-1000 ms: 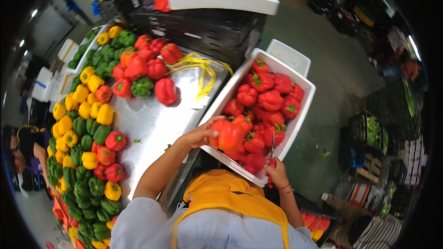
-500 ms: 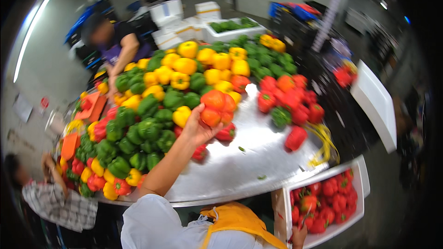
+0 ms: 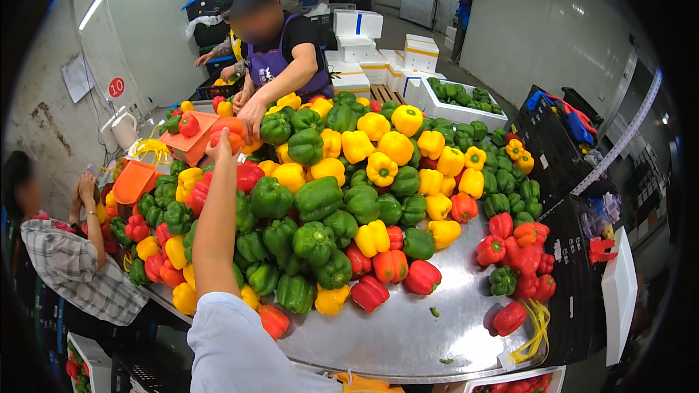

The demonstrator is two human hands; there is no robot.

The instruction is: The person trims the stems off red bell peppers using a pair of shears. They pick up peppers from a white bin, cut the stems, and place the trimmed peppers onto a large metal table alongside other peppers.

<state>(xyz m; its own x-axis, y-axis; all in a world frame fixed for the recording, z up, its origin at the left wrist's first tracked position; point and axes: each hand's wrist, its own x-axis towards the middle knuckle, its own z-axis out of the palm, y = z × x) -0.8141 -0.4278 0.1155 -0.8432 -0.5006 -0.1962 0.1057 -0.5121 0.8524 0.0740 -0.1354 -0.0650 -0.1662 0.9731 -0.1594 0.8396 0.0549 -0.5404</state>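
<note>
My left hand (image 3: 220, 151) reaches far across the heap at the left, fingers round an orange-red bell pepper (image 3: 230, 131). It is beside an orange tray (image 3: 195, 138) and close to a co-worker's hand (image 3: 253, 115). Under my forearm lie green bell peppers (image 3: 271, 198), with red ones (image 3: 247, 176) near the wrist. Yellow bell peppers (image 3: 357, 147) fill the middle of the heap. My right hand is out of the picture.
A metal table (image 3: 408, 327) carries the heap. At the right lie red peppers (image 3: 520, 258) and yellow ties (image 3: 537, 324). A white foam box (image 3: 466, 110) of green peppers stands behind. Co-workers stand across the table and at the left. Another orange tray (image 3: 135, 182) sits at the left.
My left hand has carried the orange-red bell pepper from above the table's middle to the far left. The view has swung left, and my right hand has dropped out of it.
</note>
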